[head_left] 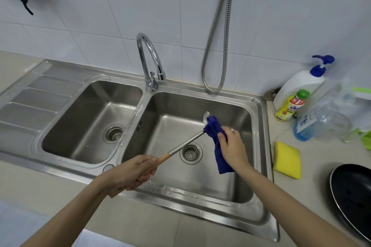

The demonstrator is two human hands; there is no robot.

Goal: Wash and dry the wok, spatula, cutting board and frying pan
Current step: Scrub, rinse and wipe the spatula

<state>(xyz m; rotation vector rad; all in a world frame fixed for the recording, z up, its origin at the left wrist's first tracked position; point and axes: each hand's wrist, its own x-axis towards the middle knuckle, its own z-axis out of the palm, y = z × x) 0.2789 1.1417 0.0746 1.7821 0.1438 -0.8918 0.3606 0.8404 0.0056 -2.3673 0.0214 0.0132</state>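
Note:
My left hand (pixel 132 172) grips the wooden handle of a metal spatula (pixel 185 143), which slants up and to the right over the right sink basin (pixel 236 110). My right hand (pixel 230 146) holds a blue cloth (pixel 215 136) wrapped around the spatula's blade; only the blade's tip shows above the cloth. A black frying pan (pixel 353 196) lies on the counter at the right edge, partly cut off. No wok or cutting board is in view.
A chrome faucet (pixel 149 60) stands between the two basins, with no water running. A yellow sponge (pixel 287 159), a white pump bottle (pixel 301 84), a yellow dish soap bottle (pixel 289 108) and a clear plastic bottle (pixel 321 122) sit on the right counter. A metal hose (pixel 217 46) hangs on the wall.

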